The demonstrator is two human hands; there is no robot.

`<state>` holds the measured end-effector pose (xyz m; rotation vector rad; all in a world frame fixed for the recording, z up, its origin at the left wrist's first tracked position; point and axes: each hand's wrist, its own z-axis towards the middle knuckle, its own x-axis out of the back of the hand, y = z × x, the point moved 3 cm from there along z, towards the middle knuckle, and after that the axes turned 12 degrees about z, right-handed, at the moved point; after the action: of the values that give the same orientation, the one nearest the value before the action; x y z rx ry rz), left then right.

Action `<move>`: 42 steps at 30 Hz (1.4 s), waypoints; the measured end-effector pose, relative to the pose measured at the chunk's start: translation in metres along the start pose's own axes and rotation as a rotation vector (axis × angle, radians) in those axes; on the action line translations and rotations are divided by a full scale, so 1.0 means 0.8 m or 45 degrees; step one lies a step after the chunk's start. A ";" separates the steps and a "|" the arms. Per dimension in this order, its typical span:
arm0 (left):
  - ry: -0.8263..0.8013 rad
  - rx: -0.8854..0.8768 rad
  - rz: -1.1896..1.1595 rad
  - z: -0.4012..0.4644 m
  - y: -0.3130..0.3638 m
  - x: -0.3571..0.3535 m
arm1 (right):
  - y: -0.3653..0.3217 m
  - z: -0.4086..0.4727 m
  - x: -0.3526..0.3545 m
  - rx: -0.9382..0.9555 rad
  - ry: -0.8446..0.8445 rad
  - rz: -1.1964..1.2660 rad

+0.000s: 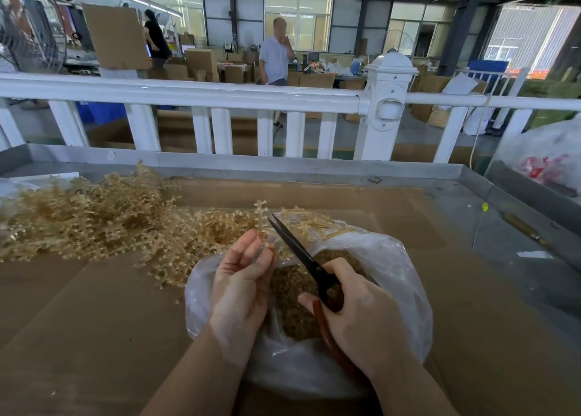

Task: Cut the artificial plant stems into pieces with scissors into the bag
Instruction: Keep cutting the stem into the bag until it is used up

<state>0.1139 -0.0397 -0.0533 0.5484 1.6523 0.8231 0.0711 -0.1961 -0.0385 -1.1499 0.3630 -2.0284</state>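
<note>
Just below the centre of the frame, the left hand pinches a short, pale tan plastic plant stem upright between thumb and fingertips, over the mouth of a clear, crinkled plastic bag already part-filled with brown cut pieces. The right hand is clenched round the reddish-brown handles of black-bladed scissors, whose blades stand slightly parted with their tips touching or just beside the stem.

The main risk, as I judge it, is to the left fingertips: they sit very near the blades, and a cut taken low on so short a stem could nick them. A cut taken high may flick the knobbed tip over the bag's far rim onto the brown cardboard sheet. The uncut heap of tan stems at left centre lies touching the bag's edge, so whole stems could slide in among the cut pieces.
</note>
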 end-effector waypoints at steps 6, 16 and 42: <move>-0.028 -0.016 -0.041 0.000 0.002 0.000 | -0.004 -0.002 -0.005 0.032 -0.120 -0.058; -0.035 -0.011 -0.110 0.005 0.000 0.003 | -0.005 -0.002 -0.005 0.015 -0.111 -0.097; -0.010 0.157 -0.226 0.008 -0.004 0.003 | -0.005 -0.003 -0.009 0.012 -0.187 -0.067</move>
<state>0.1198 -0.0388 -0.0577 0.4813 1.7251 0.5914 0.0694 -0.1883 -0.0416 -1.3060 0.2522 -1.9739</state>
